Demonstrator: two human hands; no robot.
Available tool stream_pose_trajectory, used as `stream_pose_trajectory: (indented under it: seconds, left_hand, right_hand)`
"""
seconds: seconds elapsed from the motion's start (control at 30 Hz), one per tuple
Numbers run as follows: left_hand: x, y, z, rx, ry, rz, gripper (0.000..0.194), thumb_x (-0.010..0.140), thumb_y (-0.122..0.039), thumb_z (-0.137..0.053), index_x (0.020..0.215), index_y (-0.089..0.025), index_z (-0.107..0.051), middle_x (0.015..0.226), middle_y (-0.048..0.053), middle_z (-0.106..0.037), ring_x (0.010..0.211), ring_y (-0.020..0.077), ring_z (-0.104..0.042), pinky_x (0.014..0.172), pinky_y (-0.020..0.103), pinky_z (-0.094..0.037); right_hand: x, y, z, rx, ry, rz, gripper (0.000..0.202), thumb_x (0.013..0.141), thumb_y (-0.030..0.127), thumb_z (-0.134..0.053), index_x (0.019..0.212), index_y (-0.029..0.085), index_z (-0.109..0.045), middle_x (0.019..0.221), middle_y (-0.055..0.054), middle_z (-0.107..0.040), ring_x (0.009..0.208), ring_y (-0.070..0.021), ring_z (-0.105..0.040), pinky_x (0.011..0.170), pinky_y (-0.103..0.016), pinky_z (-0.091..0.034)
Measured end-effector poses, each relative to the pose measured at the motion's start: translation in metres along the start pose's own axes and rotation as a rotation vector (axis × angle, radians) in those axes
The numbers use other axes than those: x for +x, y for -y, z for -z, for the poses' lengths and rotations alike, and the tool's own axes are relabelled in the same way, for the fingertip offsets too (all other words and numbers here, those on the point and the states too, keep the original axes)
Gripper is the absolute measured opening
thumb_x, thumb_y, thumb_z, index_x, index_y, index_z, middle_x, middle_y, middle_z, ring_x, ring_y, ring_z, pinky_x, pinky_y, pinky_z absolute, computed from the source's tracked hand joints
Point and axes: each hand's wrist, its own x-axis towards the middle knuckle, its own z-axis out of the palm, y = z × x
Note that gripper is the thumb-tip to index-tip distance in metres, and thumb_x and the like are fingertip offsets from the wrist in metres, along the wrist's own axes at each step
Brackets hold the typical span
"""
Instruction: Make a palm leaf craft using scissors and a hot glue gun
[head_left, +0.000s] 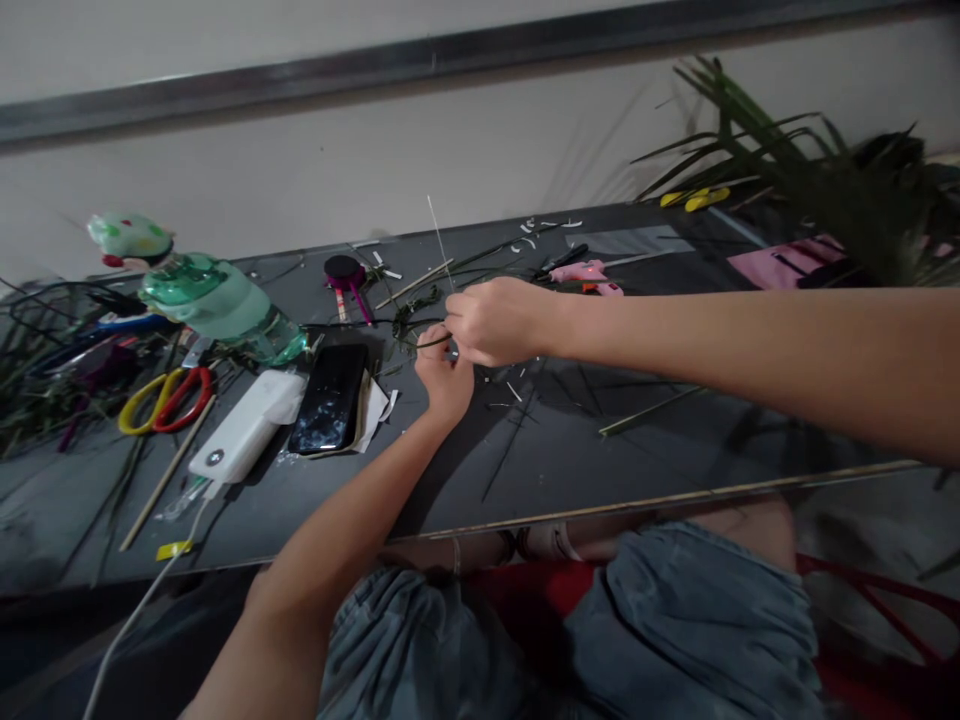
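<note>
Above the middle of the table my two hands meet, fingers closed and almost touching. My left hand [445,385] is pinched, with a narrow green leaf strip [430,344] lying across its fingers. Just above and to the right, my right hand [501,322] is curled shut. A thin pale stick or wire [438,232] rises from its fingertips, pointing up and slightly left. Its lower end is hidden by the fingers. A small tangle of dark green strips [412,315] lies right behind the hands.
Left of the hands are a phone [330,400], a white power bank [244,425], scissors [166,402] and a green plastic bottle [217,300]. Behind right sits a pink glue gun [581,273]. Long green leaves [780,150] are piled at the far right. Scraps litter the grey table [570,455].
</note>
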Motion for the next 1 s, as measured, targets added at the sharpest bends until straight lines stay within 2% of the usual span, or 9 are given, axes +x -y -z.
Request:
stream_pose_trajectory:
  seconds: [0.13, 0.27, 0.37, 0.47, 0.53, 0.6, 0.73, 0.9, 1.0]
  left_hand:
    - [-0.001, -0.004, 0.001, -0.017, -0.01, -0.087, 0.008, 0.078, -0.015, -0.057, 0.073, -0.021, -0.056, 0.078, 0.003, -0.061, 0.078, 0.0178, -0.054, 0.074, 0.032, -0.043]
    - [-0.001, -0.015, 0.005, 0.066, 0.005, -0.122, 0.012, 0.082, -0.019, -0.06, 0.07, -0.022, -0.058, 0.068, 0.001, -0.058, 0.067, 0.016, -0.049, 0.067, 0.03, -0.04]
    - [-0.001, -0.02, 0.005, 0.069, 0.055, -0.092, 0.009, 0.085, -0.023, -0.059, 0.09, -0.024, -0.067, 0.075, 0.0, -0.065, 0.064, 0.0145, -0.048, 0.068, 0.03, -0.041]
    - [-0.001, -0.021, 0.004, 0.026, 0.054, -0.005, 0.031, 0.085, -0.024, -0.062, 0.116, -0.026, -0.064, 0.081, -0.001, -0.068, 0.06, 0.0129, -0.047, 0.066, 0.029, -0.042]
    - [-0.002, -0.021, 0.003, 0.01, 0.042, 0.035, 0.04, 0.084, -0.024, -0.065, 0.124, -0.025, -0.06, 0.082, 0.0, -0.07, 0.06, 0.0131, -0.048, 0.065, 0.029, -0.043]
    - [-0.002, -0.021, 0.003, 0.026, 0.042, 0.013, 0.037, 0.083, -0.024, -0.067, 0.12, -0.024, -0.063, 0.082, 0.001, -0.071, 0.066, 0.0147, -0.053, 0.068, 0.03, -0.044]
    - [-0.001, -0.02, 0.003, 0.054, 0.018, -0.083, 0.014, 0.083, -0.023, -0.067, 0.095, -0.024, -0.073, 0.083, 0.002, -0.074, 0.07, 0.0159, -0.058, 0.072, 0.032, -0.046]
    - [0.0, -0.021, 0.002, 0.066, 0.002, -0.047, 0.008, 0.081, -0.022, -0.067, 0.085, -0.024, -0.074, 0.076, 0.0, -0.073, 0.068, 0.0158, -0.057, 0.073, 0.033, -0.045]
    - [0.001, -0.021, 0.002, 0.074, -0.017, -0.078, 0.008, 0.08, -0.02, -0.066, 0.083, -0.024, -0.073, 0.07, -0.001, -0.07, 0.066, 0.0153, -0.057, 0.072, 0.032, -0.045]
  right_hand:
    - [-0.002, -0.001, -0.005, -0.003, -0.047, -0.012, 0.034, 0.096, 0.031, -0.043, 0.098, 0.007, -0.066, 0.097, -0.016, -0.063, 0.084, -0.0214, -0.056, 0.067, -0.032, -0.033]
    - [-0.001, -0.008, -0.009, 0.147, -0.221, -0.226, 0.035, 0.096, 0.028, -0.038, 0.089, 0.01, -0.068, 0.086, -0.011, -0.063, 0.077, -0.0165, -0.053, 0.067, -0.029, -0.031]
    - [0.0, -0.013, -0.013, 0.286, -0.349, -0.435, 0.033, 0.093, 0.029, -0.04, 0.087, 0.013, -0.068, 0.079, -0.008, -0.063, 0.072, -0.0154, -0.052, 0.068, -0.028, -0.033]
    - [0.001, -0.019, -0.018, 0.379, -0.406, -0.536, 0.034, 0.093, 0.03, -0.039, 0.089, 0.014, -0.068, 0.074, -0.007, -0.063, 0.068, -0.0149, -0.051, 0.067, -0.028, -0.034]
    - [0.001, -0.021, -0.023, 0.407, -0.432, -0.58, 0.037, 0.095, 0.03, -0.035, 0.092, 0.013, -0.068, 0.076, -0.008, -0.063, 0.069, -0.015, -0.052, 0.068, -0.028, -0.036]
    - [0.001, -0.023, -0.027, 0.399, -0.444, -0.619, 0.038, 0.096, 0.03, -0.033, 0.097, 0.013, -0.067, 0.082, -0.009, -0.065, 0.072, -0.0158, -0.054, 0.069, -0.028, -0.038]
    - [0.002, -0.028, -0.036, 0.386, -0.473, -0.704, 0.041, 0.098, 0.037, -0.031, 0.102, 0.015, -0.066, 0.089, -0.009, -0.066, 0.079, -0.0178, -0.056, 0.072, -0.029, -0.041]
    - [0.007, -0.035, -0.049, 0.621, -0.63, -0.846, 0.055, 0.101, 0.036, -0.016, 0.098, 0.013, -0.065, 0.086, -0.009, -0.066, 0.08, -0.0161, -0.057, 0.071, -0.029, -0.041]
    - [0.011, -0.038, -0.057, 0.738, -0.736, -0.878, 0.06, 0.101, 0.041, -0.012, 0.099, 0.013, -0.065, 0.085, -0.009, -0.065, 0.078, -0.016, -0.057, 0.07, -0.03, -0.041]
